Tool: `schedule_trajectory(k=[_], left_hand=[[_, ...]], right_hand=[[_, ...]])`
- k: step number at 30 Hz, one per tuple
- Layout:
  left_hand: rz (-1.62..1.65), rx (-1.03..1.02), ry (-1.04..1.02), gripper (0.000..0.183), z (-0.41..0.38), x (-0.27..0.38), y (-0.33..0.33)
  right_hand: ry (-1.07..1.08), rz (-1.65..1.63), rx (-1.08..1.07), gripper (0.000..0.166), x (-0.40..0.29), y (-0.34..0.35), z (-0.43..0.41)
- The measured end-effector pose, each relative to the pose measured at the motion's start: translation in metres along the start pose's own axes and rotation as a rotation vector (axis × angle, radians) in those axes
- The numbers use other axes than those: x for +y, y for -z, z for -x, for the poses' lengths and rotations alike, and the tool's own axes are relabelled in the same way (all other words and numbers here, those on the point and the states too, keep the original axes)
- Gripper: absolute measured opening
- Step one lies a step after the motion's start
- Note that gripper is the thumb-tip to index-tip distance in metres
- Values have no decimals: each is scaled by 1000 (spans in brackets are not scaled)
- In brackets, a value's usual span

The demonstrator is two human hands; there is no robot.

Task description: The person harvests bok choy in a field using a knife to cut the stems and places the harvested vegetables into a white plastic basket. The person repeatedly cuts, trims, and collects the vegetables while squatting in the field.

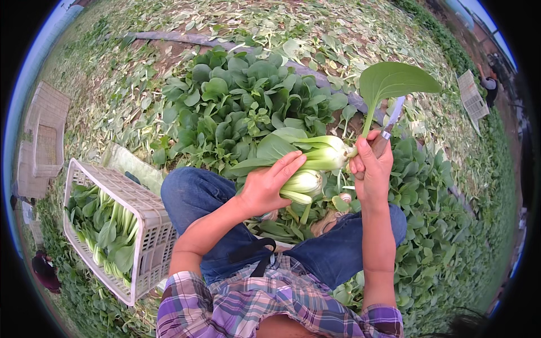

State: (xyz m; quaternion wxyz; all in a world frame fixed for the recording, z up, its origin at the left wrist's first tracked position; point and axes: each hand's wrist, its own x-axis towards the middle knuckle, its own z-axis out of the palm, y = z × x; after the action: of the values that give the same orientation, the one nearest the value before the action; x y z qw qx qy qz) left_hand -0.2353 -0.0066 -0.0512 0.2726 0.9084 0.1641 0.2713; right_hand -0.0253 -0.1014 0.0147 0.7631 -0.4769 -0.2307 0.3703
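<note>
My left hand (268, 181) is closed around two heads of bok choy. The upper head of bok choy (323, 154) points its pale root end to the right, towards my other hand. Just below it lies the lower head of bok choy (305, 182), partly covered by my fingers. My right hand (374, 160) grips the wooden handle of a knife (392, 118), blade upward. Between that hand's thumb and fingers is the stalk of a single bok choy leaf (395, 80), broad and green. The right fingertips are close to the upper head's root end; whether they touch it I cannot tell.
A white plastic crate (154, 236) filled with bok choy stands tilted at my left. More crates (48, 145) are stacked farther left. Growing bok choy (249, 93) stands ahead, with cut leaves (296, 21) strewn beyond. At the far right a person (491, 86) is beside another crate (472, 95).
</note>
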Motion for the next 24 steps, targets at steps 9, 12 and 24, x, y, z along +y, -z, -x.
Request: schedule_trajectory(k=[9,12,24], left_hand=[[-214,69,-79,82,14,-10,1],[-311,141,-133,82,13,-13,2],[-129,181,-117,88,6,-5,-1]], right_hand=[[214,-97,261,6,-27,46,-18],[36,617,260,17,-38,60,-13],[-6,391,-164,84,22,11,24]])
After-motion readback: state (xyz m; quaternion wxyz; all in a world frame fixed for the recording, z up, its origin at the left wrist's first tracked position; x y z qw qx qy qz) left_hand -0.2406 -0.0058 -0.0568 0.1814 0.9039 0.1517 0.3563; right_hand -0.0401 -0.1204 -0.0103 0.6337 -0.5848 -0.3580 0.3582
